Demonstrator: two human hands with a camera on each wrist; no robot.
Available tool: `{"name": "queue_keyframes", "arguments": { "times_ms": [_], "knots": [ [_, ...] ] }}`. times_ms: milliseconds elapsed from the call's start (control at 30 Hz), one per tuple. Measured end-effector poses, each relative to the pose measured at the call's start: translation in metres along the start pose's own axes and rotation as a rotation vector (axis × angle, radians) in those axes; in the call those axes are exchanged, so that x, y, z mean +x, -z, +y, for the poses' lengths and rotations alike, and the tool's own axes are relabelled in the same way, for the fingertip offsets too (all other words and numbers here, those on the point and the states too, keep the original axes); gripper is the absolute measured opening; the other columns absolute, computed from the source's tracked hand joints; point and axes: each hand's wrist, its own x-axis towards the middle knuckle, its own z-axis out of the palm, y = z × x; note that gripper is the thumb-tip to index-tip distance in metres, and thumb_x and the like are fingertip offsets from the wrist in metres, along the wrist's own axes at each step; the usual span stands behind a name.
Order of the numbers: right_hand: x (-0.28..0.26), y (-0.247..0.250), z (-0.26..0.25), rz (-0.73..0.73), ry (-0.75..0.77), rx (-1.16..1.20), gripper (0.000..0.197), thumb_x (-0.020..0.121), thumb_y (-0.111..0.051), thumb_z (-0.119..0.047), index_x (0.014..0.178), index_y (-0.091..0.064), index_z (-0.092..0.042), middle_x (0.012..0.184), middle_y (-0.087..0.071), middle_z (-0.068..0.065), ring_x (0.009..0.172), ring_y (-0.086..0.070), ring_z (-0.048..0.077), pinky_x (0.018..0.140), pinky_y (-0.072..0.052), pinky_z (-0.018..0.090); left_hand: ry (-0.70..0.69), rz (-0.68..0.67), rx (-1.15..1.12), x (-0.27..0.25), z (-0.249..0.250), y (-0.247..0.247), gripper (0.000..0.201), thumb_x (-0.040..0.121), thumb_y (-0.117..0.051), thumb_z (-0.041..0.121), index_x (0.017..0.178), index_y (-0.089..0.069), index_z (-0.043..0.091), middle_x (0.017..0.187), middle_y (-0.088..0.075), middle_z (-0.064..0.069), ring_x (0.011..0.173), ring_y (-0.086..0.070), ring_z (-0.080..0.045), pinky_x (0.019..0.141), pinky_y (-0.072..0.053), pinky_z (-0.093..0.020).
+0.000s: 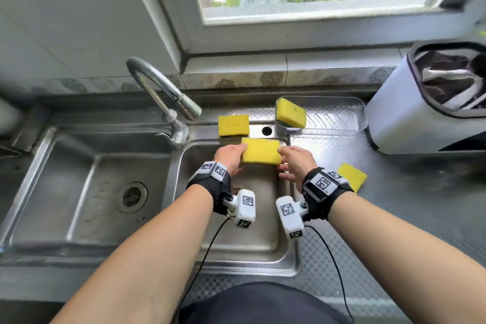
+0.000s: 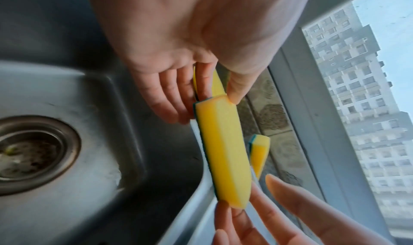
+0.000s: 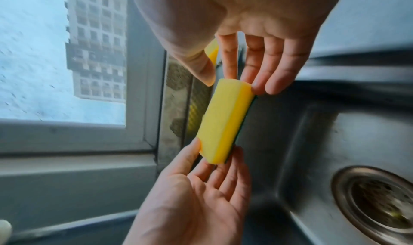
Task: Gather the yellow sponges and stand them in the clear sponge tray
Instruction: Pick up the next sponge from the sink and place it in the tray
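Observation:
A yellow sponge (image 1: 261, 150) with a green scouring side is held level over the small sink basin (image 1: 236, 231). My left hand (image 1: 243, 154) pinches its left end, thumb on the yellow face and fingers beneath (image 2: 212, 98). My right hand (image 1: 281, 158) pinches the right end between thumb and fingertips (image 3: 232, 84). Behind on the right, the clear sponge tray (image 1: 334, 118) holds one sponge (image 1: 290, 112) leaning at its left end. A second sponge (image 1: 233, 125) lies flat behind the basin. A third (image 1: 353, 176) lies on the counter, partly hidden by my right wrist.
The faucet (image 1: 163, 92) arches at the back left, between the large basin (image 1: 92, 187) and the small one. A white bin (image 1: 420, 118) stands right of the tray. A round hole (image 1: 267, 130) sits in the sink deck. Window and sill run along the back.

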Motion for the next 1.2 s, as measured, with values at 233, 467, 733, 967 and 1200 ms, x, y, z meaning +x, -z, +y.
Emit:
{"name": "queue_keyframes", "arguments": {
  "times_ms": [233, 467, 733, 967, 1200],
  "knots": [
    [0.004, 0.063, -0.046, 0.096, 0.099, 0.168, 0.014, 0.086, -0.056, -0.022, 0.098, -0.062, -0.019, 0.082, -0.057, 0.003, 0.063, -0.052, 0.015, 0.058, -0.046, 0.026, -0.123, -0.029, -0.041, -0.007, 0.052, -0.066, 0.033, 0.084, -0.063, 0.026, 0.111, -0.065, 0.007, 0.089, -0.064, -0.010, 0.082, -0.063, -0.026, 0.063, -0.058, -0.032],
    [0.038, 0.104, -0.086, 0.179, 0.133, 0.043, 0.016, 0.086, -0.055, -0.027, 0.071, -0.056, -0.020, 0.077, -0.058, 0.003, 0.064, -0.053, 0.017, 0.058, -0.043, 0.026, -0.263, -0.050, 0.081, 0.011, 0.100, -0.110, 0.026, 0.087, -0.058, 0.014, 0.110, -0.063, 0.005, 0.078, -0.059, -0.007, 0.061, -0.054, -0.014, 0.037, -0.044, -0.018],
    [0.076, 0.116, -0.087, 0.159, 0.056, -0.287, 0.016, 0.083, -0.057, -0.032, 0.082, -0.057, -0.016, 0.069, -0.054, 0.005, 0.049, -0.047, 0.018, 0.044, -0.038, 0.021, -0.222, -0.061, 0.148, 0.024, 0.106, -0.132, 0.021, 0.083, -0.059, 0.017, 0.097, -0.071, 0.007, 0.058, -0.061, 0.002, 0.065, -0.057, -0.019, 0.070, -0.055, -0.036],
    [0.083, 0.106, -0.079, 0.205, 0.040, -0.280, 0.026, 0.080, -0.062, -0.030, 0.081, -0.058, -0.004, 0.062, -0.049, 0.012, 0.042, -0.039, 0.020, 0.035, -0.028, 0.016, -0.226, -0.043, 0.203, 0.028, 0.098, -0.131, 0.016, 0.069, -0.061, 0.031, 0.057, -0.067, 0.022, 0.082, -0.067, -0.009, 0.087, -0.066, -0.025, 0.089, -0.056, -0.048],
    [0.065, 0.107, -0.088, 0.233, 0.137, -0.149, 0.013, 0.083, -0.061, -0.031, 0.084, -0.062, -0.018, 0.070, -0.054, 0.003, 0.045, -0.042, 0.017, 0.043, -0.031, 0.019, -0.177, -0.128, -0.047, 0.005, 0.097, -0.106, 0.011, 0.090, -0.051, 0.015, 0.092, -0.061, 0.013, 0.084, -0.063, -0.003, 0.071, -0.063, -0.016, 0.062, -0.049, -0.027]
  ]
}}
